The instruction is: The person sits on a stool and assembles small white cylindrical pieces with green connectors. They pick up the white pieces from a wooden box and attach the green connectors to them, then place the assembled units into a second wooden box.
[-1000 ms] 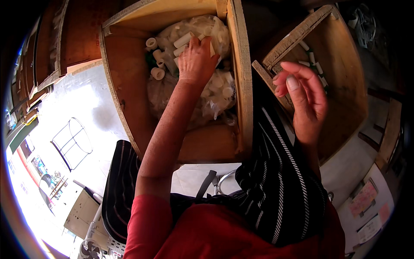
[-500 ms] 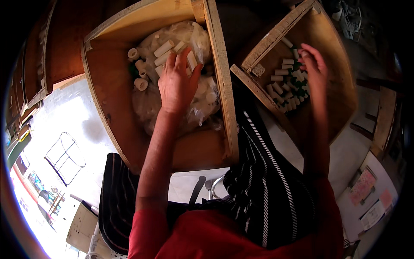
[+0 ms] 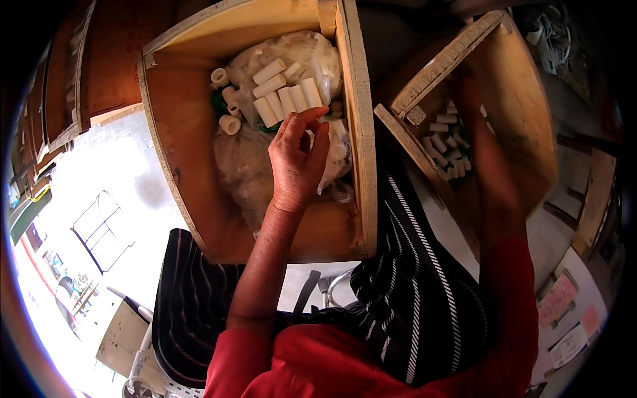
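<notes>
Where the left box faces us, we find white tubes lying on a clear plastic bag, a row side by side with two more slanting at its upper left end. We judge this group to be laid in order. Ring-ended fittings lie loose to its left. The right box contains short white pieces in an uneven cluster, which we judge to be unsorted.

We locate the left hand at the lower end of the row, its grip narrow and fingers curled; we cannot tell whether it touches or holds a tube. The right hand is in shadow inside the right box, near the cluster; we cannot tell the state of its grip.

Compared with half a second ago, the left hand has drawn back from the tubes, exposing the row, and the right hand reaches deeper, its forearm covering part of the cluster.
</notes>
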Motion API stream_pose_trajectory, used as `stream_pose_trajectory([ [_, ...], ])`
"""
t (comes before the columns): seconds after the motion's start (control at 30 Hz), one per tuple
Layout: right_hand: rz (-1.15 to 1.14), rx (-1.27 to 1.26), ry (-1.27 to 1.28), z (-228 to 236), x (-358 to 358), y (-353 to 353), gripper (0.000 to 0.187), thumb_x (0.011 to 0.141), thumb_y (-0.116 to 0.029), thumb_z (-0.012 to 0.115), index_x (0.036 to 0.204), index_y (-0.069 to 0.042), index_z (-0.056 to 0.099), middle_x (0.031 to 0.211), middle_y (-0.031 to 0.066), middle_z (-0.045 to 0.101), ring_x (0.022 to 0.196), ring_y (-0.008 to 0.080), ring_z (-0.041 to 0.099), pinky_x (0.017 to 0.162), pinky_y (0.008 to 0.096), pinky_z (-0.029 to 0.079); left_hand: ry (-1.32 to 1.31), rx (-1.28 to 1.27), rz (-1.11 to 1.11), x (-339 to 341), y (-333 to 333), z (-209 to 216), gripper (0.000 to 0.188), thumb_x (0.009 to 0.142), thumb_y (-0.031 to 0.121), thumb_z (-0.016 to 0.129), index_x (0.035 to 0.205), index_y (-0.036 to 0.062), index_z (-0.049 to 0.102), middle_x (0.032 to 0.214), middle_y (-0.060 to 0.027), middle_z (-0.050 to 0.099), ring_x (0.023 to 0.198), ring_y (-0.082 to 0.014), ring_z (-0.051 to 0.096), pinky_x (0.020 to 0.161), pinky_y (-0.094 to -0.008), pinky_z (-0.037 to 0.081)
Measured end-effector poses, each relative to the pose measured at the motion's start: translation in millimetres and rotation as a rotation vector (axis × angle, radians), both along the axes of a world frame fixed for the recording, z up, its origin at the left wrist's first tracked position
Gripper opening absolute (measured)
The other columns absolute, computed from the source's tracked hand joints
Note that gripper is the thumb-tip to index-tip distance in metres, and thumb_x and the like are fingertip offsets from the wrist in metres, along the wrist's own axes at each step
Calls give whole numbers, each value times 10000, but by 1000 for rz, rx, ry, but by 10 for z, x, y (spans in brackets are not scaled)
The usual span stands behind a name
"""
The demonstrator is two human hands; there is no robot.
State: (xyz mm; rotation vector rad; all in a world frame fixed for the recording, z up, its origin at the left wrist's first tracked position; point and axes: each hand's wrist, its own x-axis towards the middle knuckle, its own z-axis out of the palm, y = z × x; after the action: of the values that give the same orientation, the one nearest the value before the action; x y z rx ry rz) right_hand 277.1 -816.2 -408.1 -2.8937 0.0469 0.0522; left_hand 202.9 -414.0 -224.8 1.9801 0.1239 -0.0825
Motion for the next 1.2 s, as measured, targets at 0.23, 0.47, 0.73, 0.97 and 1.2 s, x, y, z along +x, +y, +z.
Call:
stream_pose_trajectory([
  [0.23, -46, 4, 77, 407, -151, 331, 310, 804, -214, 650, 1060, -42, 617, 952, 183, 616, 860, 342, 602, 766, 424, 487, -32, -31, 31, -14, 6, -55, 242, 779, -57, 618, 982, 72, 647, 732, 8, 542, 531, -44, 400, 492, -193, 363],
  [0.47, -309, 921, 196, 1104, -415, 328, 277, 858, -325, 638, 954, -66, 620, 806, 35, 617, 714, 139, 585, 605, 251, 423, -86, -112, 17, 15, -49, 122, 219, 788, -69, 610, 972, 46, 643, 756, 17, 561, 542, -26, 407, 495, -185, 368],
  [0.73, -400, 1399, 92, 2727, -705, 1447, 319, 893, -237, 582, 1092, 12, 566, 922, 81, 633, 696, 85, 535, 589, 215, 399, -171, -295, -202, -2, -212, 600, 426, 752, 91, 755, 1135, 48, 572, 848, -9, 600, 563, -55, 429, 504, -193, 388],
  [0.97, -77, 1629, 239, 2931, -768, 2055, 336, 871, -150, 613, 1148, 14, 516, 1029, 105, 607, 890, 137, 582, 721, 240, 463, -10, -638, -260, -93, -277, 859, 453, 805, 85, 711, 1174, -11, 467, 936, -84, 610, 753, -120, 581, 649, -236, 473],
  [1.2, -78, 1530, 166, 2974, -835, 2257, 291, 850, -119, 656, 1086, 18, 558, 1015, 73, 596, 897, 118, 581, 797, 247, 469, 151, -761, -202, -165, -114, 950, 329, 818, 15, 682, 1095, -30, 510, 1032, -99, 584, 938, -163, 619, 807, -269, 508],
])
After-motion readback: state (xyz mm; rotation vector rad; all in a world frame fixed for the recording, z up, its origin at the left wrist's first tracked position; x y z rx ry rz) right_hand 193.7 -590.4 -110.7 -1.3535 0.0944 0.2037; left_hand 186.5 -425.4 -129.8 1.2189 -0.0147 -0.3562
